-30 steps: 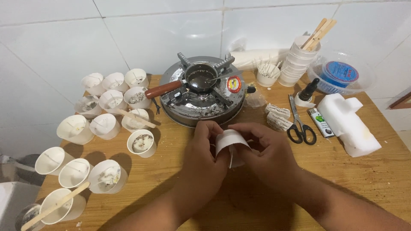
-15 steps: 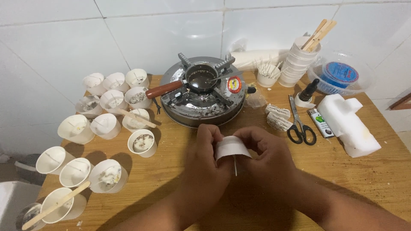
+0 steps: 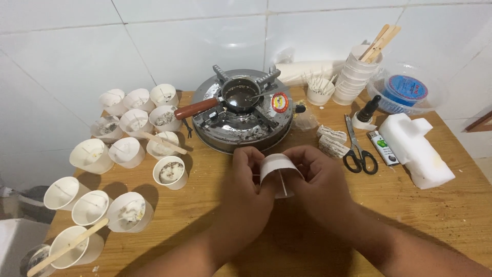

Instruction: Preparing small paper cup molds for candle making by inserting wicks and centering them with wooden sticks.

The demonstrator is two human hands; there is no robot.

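Both hands meet at lower centre of the frame, above the wooden counter (image 3: 435,210). The left hand (image 3: 246,190) and the right hand (image 3: 320,184) are each closed on a small white paper cup (image 3: 277,166), one hand to either side, fingers pinching its wall. The cup lies tipped, with its mouth turned down toward the wearer. A thin pale wick stick (image 3: 281,183) runs from inside the cup downward in the frame, its long axis near vertical in the picture and leaning slightly right. It sits between the two thumbs; which hand is the nearer to it cannot be told.

Directly above the hands, centre frame, stands a round metal stove (image 3: 246,120). It carries a small pot (image 3: 238,95) with a reddish-brown handle pointing left.

Left half of the frame: many white paper cups (image 3: 128,149) in loose rows, some with a speckled filling, some with a flat wooden stick laid across the rim.

Right of the hands:
- black-handled scissors (image 3: 359,149), blades pointing toward the wall;
- a small rectangular lighter (image 3: 383,147), white with a green mark;
- a large white irregular block (image 3: 417,149);
- a dark dropper bottle (image 3: 368,110).

Upper right: a stack of white cups (image 3: 356,74) holding wooden sticks, and a clear round tub (image 3: 410,90) with a blue circular label. A round red and yellow sticker (image 3: 280,101) sits on the stove's right side.
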